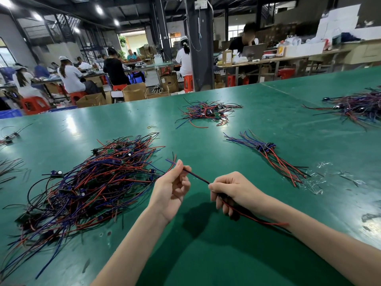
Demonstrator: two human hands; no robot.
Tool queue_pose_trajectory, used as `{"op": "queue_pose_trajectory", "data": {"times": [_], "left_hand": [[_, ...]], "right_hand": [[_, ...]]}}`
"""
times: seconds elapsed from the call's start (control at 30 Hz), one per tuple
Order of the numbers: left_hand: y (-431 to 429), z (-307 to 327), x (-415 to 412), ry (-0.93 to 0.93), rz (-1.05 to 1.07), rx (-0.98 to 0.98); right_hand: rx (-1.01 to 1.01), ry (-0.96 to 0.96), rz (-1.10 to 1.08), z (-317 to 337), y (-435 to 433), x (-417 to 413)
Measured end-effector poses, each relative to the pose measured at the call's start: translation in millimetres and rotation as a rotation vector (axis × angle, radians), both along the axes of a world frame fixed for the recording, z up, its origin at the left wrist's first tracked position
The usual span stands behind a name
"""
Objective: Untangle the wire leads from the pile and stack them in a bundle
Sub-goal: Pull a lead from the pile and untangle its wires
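A big tangled pile of red, blue and black wire leads (88, 182) with small circuit boards lies on the green table at the left. One set of wire leads (198, 177) is stretched between my hands above the table. My left hand (172, 187) pinches its blue and red ends between thumb and fingers. My right hand (231, 191) grips the other part, and red and black wires trail out under my right wrist. A sorted bundle (270, 153) lies to the right, its wires lined up the same way.
A second loose pile (208, 112) sits farther back at the centre, and a third pile (358, 108) at the far right. Clear plastic scraps (317, 182) lie by the bundle. Stray leads (9, 137) rest at the left edge. People work at benches beyond the table.
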State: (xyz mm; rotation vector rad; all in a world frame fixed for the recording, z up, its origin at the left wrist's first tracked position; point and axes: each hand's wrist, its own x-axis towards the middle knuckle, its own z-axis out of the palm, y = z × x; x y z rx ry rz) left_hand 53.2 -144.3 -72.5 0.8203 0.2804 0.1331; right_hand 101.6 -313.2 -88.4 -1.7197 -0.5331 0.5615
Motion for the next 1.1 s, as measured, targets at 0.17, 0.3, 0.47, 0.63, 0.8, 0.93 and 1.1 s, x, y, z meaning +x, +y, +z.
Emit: {"op": "queue_pose_trajectory", "data": {"times": [0.17, 0.3, 0.47, 0.63, 0.8, 0.93, 1.1], "left_hand": [[9, -2, 1, 0.016, 0.068, 0.05], [15, -2, 4, 0.013, 0.186, 0.061], [19, -2, 3, 0.03, 0.192, 0.096], [19, 0, 4, 0.058, 0.176, 0.035], [25, 2, 5, 0.055, 0.189, -0.032], [29, 2, 5, 0.057, 0.153, 0.003], [35, 2, 5, 0.073, 0.167, 0.063]], "right_hand": [[0.005, -0.024, 0.03, -2, 3, -5], [-0.019, -0.021, -0.004, -4, -1, -3], [-0.039, -0.03, -0.034, -4, 0, 1], [-0.047, -0.032, -0.043, -3, -2, 2], [-0.067, -0.061, 0.011, -4, 1, 0], [-0.043, -0.03, 0.049, -2, 0, -2], [0.023, 0.027, 0.136, 0, 0, -5]]}}
